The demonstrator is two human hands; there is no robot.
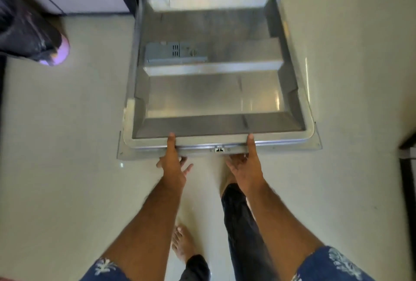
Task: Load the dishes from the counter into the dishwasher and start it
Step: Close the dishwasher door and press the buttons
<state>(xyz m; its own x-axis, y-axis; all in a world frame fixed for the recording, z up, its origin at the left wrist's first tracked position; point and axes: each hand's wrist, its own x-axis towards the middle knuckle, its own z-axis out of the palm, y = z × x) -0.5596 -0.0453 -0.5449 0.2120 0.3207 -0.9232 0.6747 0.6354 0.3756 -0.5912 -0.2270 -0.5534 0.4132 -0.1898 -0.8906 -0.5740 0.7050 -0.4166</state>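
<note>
Both hands' grip [211,163] on steel-lined dishwasher door [213,96]

Both arms outstretched; left grip [172,163], right grip [246,165] clasp door edge [202,145], thumbs on top.

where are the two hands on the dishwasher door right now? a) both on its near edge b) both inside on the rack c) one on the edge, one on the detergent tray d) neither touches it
a: the left hand and right hand both grip the near edge of the open dishwasher door, thumbs on top.
</note>
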